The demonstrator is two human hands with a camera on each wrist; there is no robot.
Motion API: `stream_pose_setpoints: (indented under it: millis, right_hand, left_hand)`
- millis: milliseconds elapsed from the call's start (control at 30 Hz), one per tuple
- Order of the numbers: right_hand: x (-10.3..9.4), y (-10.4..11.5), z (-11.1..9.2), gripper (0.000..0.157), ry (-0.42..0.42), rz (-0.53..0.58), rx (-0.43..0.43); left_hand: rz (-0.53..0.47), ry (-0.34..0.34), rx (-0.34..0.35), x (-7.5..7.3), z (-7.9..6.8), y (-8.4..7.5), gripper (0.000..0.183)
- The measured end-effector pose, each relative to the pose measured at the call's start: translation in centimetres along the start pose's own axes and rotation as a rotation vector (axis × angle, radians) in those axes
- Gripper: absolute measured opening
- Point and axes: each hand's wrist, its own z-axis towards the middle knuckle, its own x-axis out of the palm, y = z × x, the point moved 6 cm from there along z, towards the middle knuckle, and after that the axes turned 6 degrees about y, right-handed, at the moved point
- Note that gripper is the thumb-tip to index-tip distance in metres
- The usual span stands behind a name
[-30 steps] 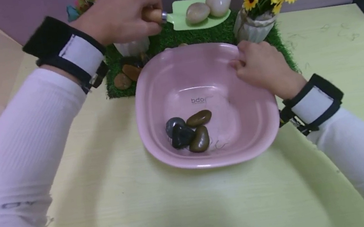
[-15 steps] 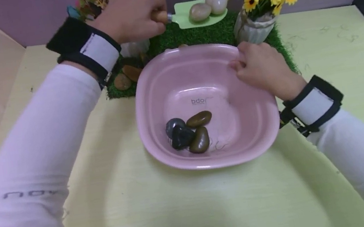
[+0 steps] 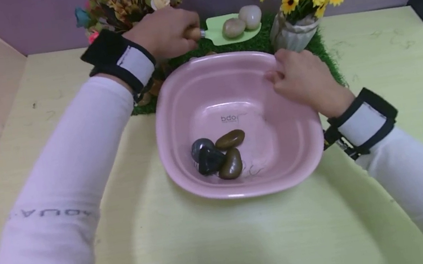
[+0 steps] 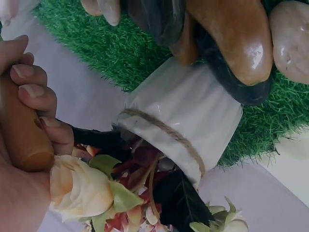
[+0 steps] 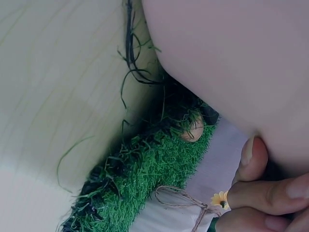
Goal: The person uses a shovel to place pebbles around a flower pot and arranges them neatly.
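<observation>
"Grasping what, exactly, is the left hand?"

"The wooden handle of a pale green trowel, fingers wrapped round it. In the head view the trowel is at the upper middle of the frame, just above the far rim of the pink basin. Whether it touches the green mat, one cannot tell."

"Which way does it point?"

"Its tip points right. The long axis runs nearly level across the frame, dipping slightly toward the tip. In the left wrist view the handle runs close to vertical along the left edge, butt end downward."

"And on the blade?"

"Two stones: the beige stone nearer the handle, the whitish stone up and to its right."

"The right hand?"

"Its fingers are clenched over the basin's rim at the upper right. The right wrist view shows them bent, at the lower right."

"What lies in the basin?"

"A grey stone, a black stone and two brown stones, clustered toward the lower left. The upper brown one lies nearly level; the lower stands nearer vertical in the frame."
</observation>
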Motion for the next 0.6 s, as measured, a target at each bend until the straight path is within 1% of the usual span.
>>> stream_pose_setpoints:
  millis: [133,267,400,600]
  right_hand:
    - [0.1,0.1,0.0,0.032,-0.001,-0.005,0.006]
    - [0.1,0.1,0.1,0.032,-0.003,0.001,0.003]
    - [0.2,0.2,0.1,0.031,-0.001,0.001,-0.004]
    - [0.1,0.1,0.0,0.033,0.005,-0.012,0.008]
  left_hand:
    - [0.016,0.013,0.027,0.3,0.4,0.0,0.016]
    - [-0.02,0.066,0.06,0.8,1.0,0.0,0.017]
    - [-0.062,0.133,0.065,1.6,1.4,0.2,0.015]
    - [-0.059,0.191,0.049,2.5,2.1,0.2,0.013]
